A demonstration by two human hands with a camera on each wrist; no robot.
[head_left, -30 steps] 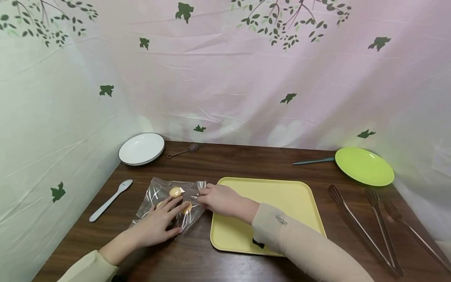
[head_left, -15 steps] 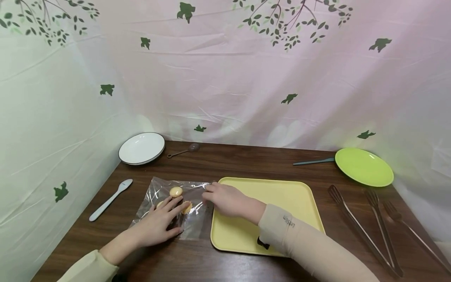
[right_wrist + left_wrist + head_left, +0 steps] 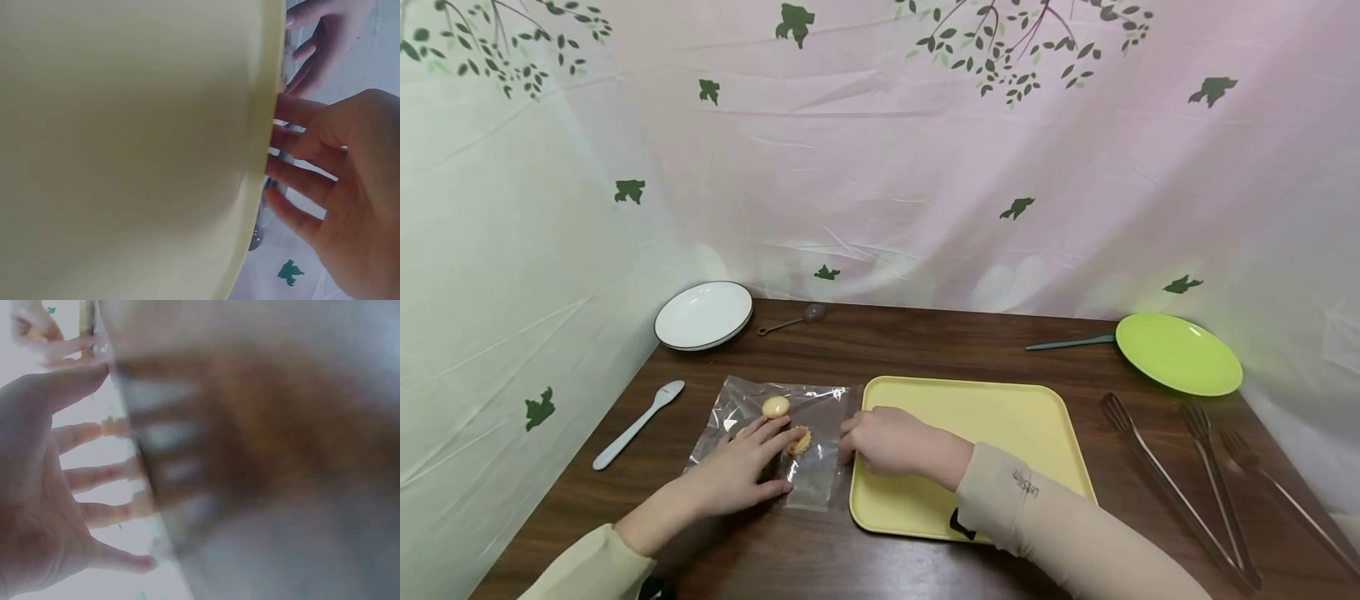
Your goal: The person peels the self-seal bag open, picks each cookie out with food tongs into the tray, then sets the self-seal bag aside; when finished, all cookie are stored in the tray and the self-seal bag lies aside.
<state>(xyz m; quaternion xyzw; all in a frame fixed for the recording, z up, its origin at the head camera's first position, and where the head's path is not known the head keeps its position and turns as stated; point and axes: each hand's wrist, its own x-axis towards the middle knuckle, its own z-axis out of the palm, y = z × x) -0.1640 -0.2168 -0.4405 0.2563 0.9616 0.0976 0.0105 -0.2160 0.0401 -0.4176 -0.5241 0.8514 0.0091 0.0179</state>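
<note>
A clear plastic bag [image 3: 812, 483] lies flat on the table, left of a yellow tray [image 3: 970, 500]. Inside show a round yellow piece [image 3: 776, 406] and a crinkled-edged yellow piece [image 3: 801, 442], small baked treats by their look; another is mostly covered. My left hand [image 3: 730, 479] rests on the bag with fingers spread; its fingers [image 3: 94, 478] look straight in the left wrist view. My right hand [image 3: 891, 437] is at the bag's right edge, over the tray's left rim. In the right wrist view its fingertips hide behind that rim, so whether they pinch the plastic is unclear.
A white knife [image 3: 638, 425] lies left of the bag. Behind are white dishes [image 3: 703, 315] and a dark spoon [image 3: 793, 321]. At right are a green plate [image 3: 1180, 354], a teal utensil [image 3: 1070, 342], tongs [image 3: 1180, 487] and a fork [image 3: 1285, 492].
The bag's raised right side has come down flat. My right hand has moved from its upper right corner toward me, along the right edge. My left hand has stayed put.
</note>
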